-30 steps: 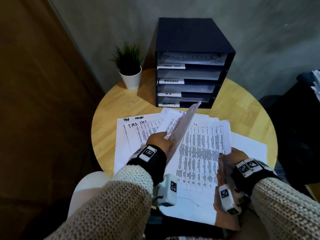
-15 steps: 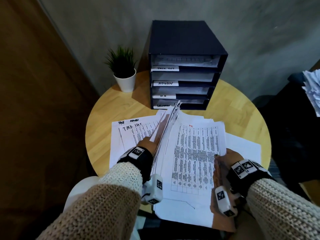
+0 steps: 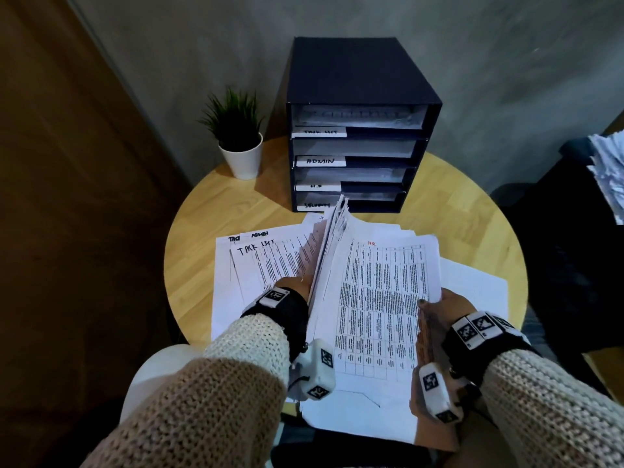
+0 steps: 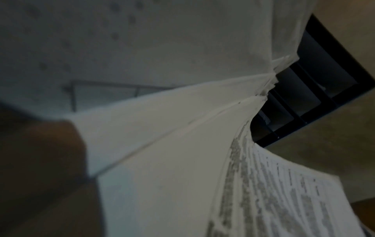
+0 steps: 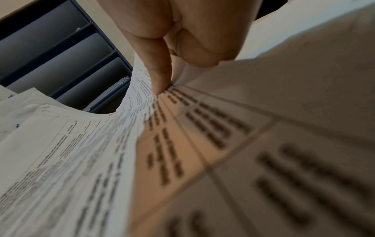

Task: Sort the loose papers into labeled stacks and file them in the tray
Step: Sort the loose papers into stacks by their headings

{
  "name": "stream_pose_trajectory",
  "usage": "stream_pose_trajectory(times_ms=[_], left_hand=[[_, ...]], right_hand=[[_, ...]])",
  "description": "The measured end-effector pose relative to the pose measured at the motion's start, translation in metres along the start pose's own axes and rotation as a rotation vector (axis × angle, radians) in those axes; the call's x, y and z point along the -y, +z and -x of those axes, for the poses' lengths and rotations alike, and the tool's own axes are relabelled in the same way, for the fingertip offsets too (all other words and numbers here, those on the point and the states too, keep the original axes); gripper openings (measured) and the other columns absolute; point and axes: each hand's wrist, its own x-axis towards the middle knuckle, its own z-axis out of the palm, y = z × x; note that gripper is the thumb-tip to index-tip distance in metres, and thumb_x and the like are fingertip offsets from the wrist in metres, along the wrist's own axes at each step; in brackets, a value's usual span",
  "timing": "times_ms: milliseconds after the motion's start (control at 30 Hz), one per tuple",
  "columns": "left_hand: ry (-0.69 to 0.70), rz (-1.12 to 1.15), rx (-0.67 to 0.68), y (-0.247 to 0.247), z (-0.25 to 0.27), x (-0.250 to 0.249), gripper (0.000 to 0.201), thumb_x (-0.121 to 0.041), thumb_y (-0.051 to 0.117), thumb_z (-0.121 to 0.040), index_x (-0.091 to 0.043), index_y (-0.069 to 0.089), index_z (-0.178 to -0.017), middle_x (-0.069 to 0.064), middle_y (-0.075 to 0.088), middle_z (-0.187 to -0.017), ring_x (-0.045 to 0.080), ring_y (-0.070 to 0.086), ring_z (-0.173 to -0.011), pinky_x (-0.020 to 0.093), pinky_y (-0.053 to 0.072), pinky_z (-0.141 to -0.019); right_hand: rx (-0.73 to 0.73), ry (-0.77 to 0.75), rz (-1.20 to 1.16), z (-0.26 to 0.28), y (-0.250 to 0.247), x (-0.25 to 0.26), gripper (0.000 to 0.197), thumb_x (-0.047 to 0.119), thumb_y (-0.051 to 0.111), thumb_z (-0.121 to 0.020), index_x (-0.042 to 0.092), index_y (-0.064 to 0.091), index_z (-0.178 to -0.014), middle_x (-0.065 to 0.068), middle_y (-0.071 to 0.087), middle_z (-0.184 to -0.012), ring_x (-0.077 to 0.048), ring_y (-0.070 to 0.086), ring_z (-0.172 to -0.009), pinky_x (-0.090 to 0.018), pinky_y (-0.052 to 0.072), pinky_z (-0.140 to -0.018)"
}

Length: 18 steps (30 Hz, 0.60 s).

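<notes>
Sorting step. Left hand [image 3: 293, 287] grips a raised sheaf of papers [image 3: 329, 241], standing on edge just beside the HR sheet [image 3: 381, 298], whose right margin the right hand [image 3: 442, 304] pinches. Best practice, by judgement: lift one sheet only and confirm its heading. The tray [image 3: 361, 79] stands beyond both hands on the worktop [image 3: 472, 211].

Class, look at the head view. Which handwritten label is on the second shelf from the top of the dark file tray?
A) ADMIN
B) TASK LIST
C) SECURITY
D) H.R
A: in the head view the white label on the second shelf of the tray reads ADMIN; TASK LIST is on the shelf above it, H.R and SECURITY on the two below.
</notes>
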Motion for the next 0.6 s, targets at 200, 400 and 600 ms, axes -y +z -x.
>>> stream_pose_trajectory(times_ms=[200, 400, 600], left_hand=[[0.083, -0.014, -0.051, 0.009, 0.003, 0.011, 0.047, -0.049, 0.034, -0.098, -0.015, 0.064, -0.083, 0.018, 0.061, -0.099, 0.028, 0.057, -0.088, 0.028, 0.043, -0.079], [0.124, 0.027, -0.225, 0.017, 0.014, 0.013, 0.020, -0.020, 0.046, -0.095, -0.009, 0.061, -0.090, 0.016, 0.062, -0.101, 0.029, 0.059, -0.093, 0.026, 0.039, -0.073], [0.035, 0.221, -0.357, 0.001, 0.023, 0.026, 0.029, -0.019, 0.050, -0.093, -0.002, 0.055, -0.117, 0.021, 0.061, -0.116, 0.034, 0.058, -0.107, 0.031, 0.044, -0.084]], right_hand=[[0.006, 0.007, 0.006, 0.001, 0.000, 0.000, 0.042, 0.024, 0.057, -0.093, 0.009, 0.053, -0.131, -0.013, 0.059, -0.128, -0.029, 0.057, -0.115, -0.032, 0.044, -0.095], [-0.024, 0.024, -0.013, 0.003, -0.002, -0.002, 0.037, 0.020, 0.057, -0.092, 0.008, 0.056, -0.126, -0.014, 0.062, -0.123, -0.031, 0.059, -0.111, -0.033, 0.046, -0.093], [-0.026, 0.039, 0.010, 0.006, -0.004, -0.003, 0.040, 0.018, 0.058, -0.092, 0.004, 0.053, -0.129, -0.016, 0.060, -0.127, -0.032, 0.057, -0.114, -0.033, 0.045, -0.093]])
